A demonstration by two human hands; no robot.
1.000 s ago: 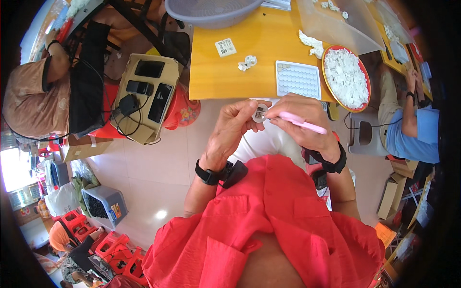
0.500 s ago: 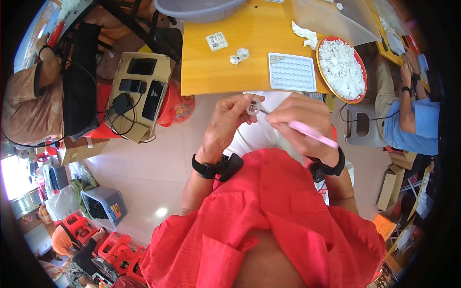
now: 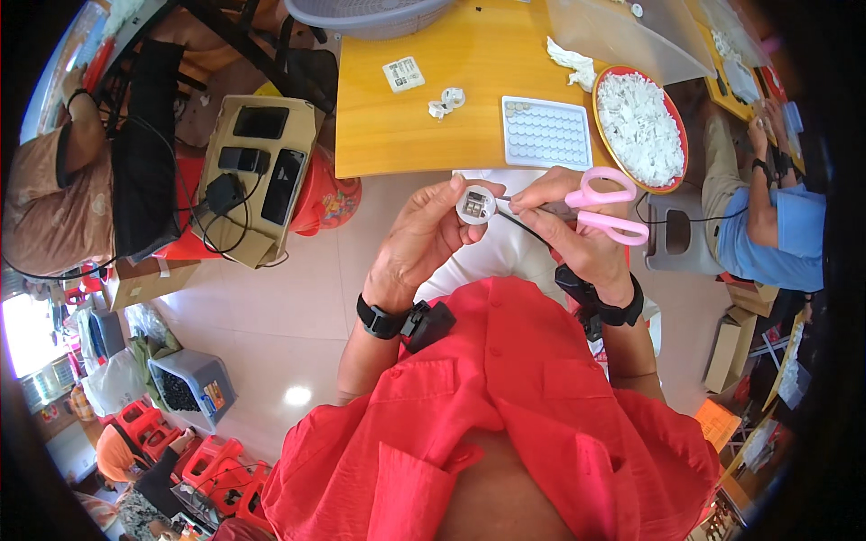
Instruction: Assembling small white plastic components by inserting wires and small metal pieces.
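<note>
Left hand point(image 3: 419, 236) clamped on a white disc point(image 3: 475, 206), right hand point(image 3: 579, 248) closed around pink-handled scissors point(image 3: 586, 216)!
The disc looks light, stiff, best held by its rim; round face upward. Just right of that pinch, the scissors lie crosswise, tips leftward toward it; beyond both grips, a white tray point(image 3: 547, 135).

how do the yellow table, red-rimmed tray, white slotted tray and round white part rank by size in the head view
Largest to smallest:
yellow table
red-rimmed tray
white slotted tray
round white part, held in the left hand
</note>
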